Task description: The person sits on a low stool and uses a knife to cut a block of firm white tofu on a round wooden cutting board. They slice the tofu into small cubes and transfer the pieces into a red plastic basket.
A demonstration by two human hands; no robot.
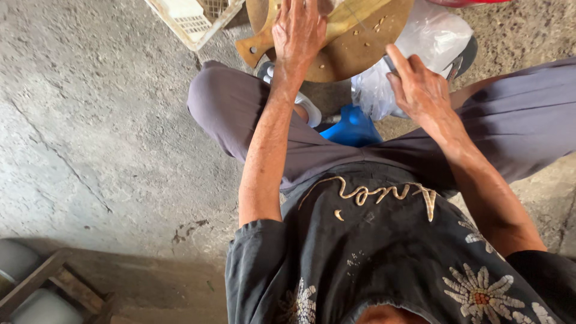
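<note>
A round wooden cutting board (354, 51) with a short handle lies on the concrete floor between my knees, with small pale bits scattered on it. My left hand (298, 30) rests flat near the board's left side, pressing on something pale that is mostly cut off by the frame's top edge. My right hand (420, 87) is at the board's right rim, fingers curled around a dark handle, likely a knife; its blade is hidden. I sit low with grey trousers spread to both sides.
A clear plastic bag (435, 36) lies right of the board, a blue plastic item (354, 127) below it. A white plastic crate (192, 18) stands at top left. A wooden frame (42, 282) with grey round objects sits at bottom left. A sandal (309, 108) shows under the board.
</note>
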